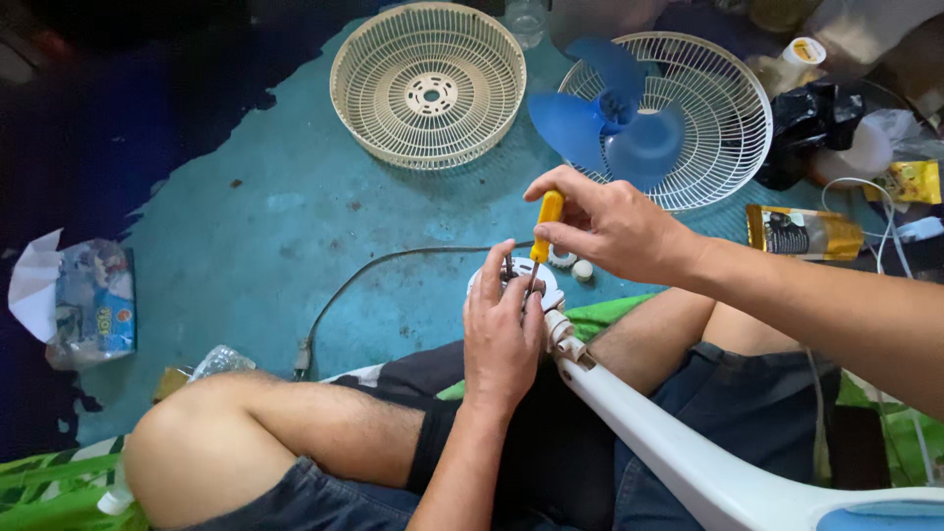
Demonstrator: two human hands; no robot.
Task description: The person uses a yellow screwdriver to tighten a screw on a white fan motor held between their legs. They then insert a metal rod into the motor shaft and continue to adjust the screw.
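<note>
Down on the floor [295, 226], a person sits cross-legged with a white fan stand [688, 462] lying across the lap. Its upper end carries the fan motor head [539, 285], which sits just past the knees above the teal floor. The left hand [503, 339] is wrapped over the motor head from the near side, fingers closed loosely around it and holding it steady. The right hand [610, 221] is closed on the yellow handle of a screwdriver [544, 228], gripping it between thumb and fingers; the thin shaft points down into the motor head, just beside the left fingertips. Two small white knobs [572, 264] lie on the floor close behind the motor head. A grey power cord [374, 270] curves away from it to the left. Farther off, a cream fan guard [428, 84] lies open side up, and next to it a white fan guard [728, 118] holds a blue fan blade [610, 123]. A gold packet [801, 231] lies to the right, and a crumpled plastic bag [84, 295] lies well apart on the left.
</note>
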